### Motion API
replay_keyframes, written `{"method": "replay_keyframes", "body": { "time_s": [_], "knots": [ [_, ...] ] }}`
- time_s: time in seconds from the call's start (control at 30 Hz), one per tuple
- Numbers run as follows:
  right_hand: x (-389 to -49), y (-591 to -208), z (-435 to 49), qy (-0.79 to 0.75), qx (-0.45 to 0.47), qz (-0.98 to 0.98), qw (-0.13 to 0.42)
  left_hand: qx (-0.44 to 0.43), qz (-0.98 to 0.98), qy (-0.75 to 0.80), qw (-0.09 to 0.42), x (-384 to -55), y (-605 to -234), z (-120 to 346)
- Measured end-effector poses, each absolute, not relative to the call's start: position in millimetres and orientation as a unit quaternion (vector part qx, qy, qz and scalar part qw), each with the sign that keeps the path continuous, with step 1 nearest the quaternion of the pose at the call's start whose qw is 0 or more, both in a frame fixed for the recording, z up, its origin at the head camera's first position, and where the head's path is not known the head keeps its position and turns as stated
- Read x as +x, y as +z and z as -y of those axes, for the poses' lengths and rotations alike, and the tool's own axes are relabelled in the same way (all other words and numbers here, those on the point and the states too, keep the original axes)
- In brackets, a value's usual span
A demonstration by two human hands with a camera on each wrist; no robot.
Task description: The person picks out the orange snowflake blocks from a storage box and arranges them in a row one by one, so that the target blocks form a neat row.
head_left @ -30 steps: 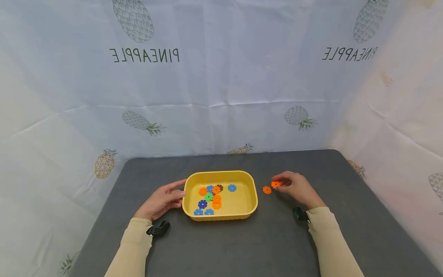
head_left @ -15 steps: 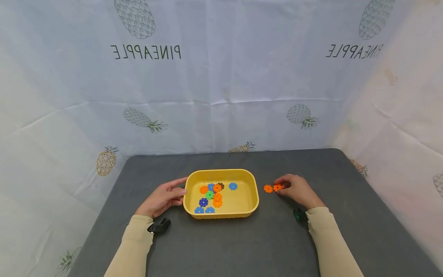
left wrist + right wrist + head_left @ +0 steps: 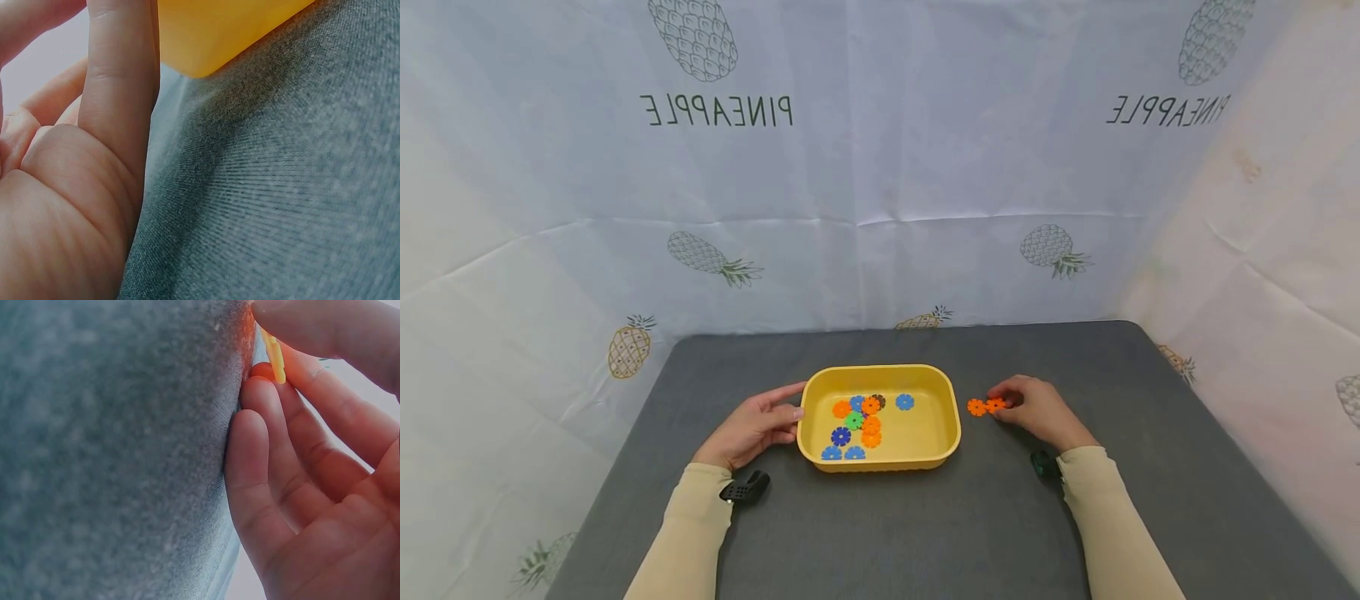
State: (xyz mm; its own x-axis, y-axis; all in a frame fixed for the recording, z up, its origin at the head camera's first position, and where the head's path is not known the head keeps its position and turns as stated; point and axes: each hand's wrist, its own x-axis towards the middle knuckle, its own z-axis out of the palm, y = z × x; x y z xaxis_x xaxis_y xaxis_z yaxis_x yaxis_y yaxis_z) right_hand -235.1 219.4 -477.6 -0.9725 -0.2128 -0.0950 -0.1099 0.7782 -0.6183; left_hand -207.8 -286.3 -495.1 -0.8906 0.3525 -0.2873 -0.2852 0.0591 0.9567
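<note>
In the head view, my left hand (image 3: 751, 429) holds the left end of a yellow plastic tray (image 3: 917, 454), its thumb at the rim. The tray's corner (image 3: 200, 50) shows past the fingers in the left wrist view. To the right of the tray, my right hand (image 3: 1041, 412) pinches an orange notched snowflake disc (image 3: 995, 405) between thumb and fingertips, low over the table. A second orange disc (image 3: 976, 407) lies just left of it; the two look touching. From the right wrist, only the thin edge of a disc (image 3: 274, 357) shows between thumb and fingers.
Inside the tray lie several loose discs, among them a green disc (image 3: 854, 421), a dark blue disc (image 3: 841, 437) and a light blue disc (image 3: 905, 402). A grey-covered table (image 3: 880, 533) lies beneath. Behind it hangs a pineapple-print cloth (image 3: 880, 167).
My right hand has brought its orange disc down and slightly left, up to the second disc. That disc has shifted slightly left over the last half second. My left hand stays at the tray.
</note>
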Motion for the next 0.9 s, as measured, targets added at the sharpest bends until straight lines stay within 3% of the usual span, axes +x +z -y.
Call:
{"method": "replay_keyframes", "body": {
  "time_s": [0.57, 0.9],
  "knots": [
    [-233.2, -474.0, -216.0, -0.311, -0.084, -0.944, 0.072, 0.016, -0.696, 0.682, 0.223, -203.9, -496.9, 289.4],
    [-243.2, -420.7, -168.8, -0.295, -0.178, -0.937, 0.062, 0.021, -0.684, 0.694, 0.226, -208.9, -494.9, 286.5]
  ]
}}
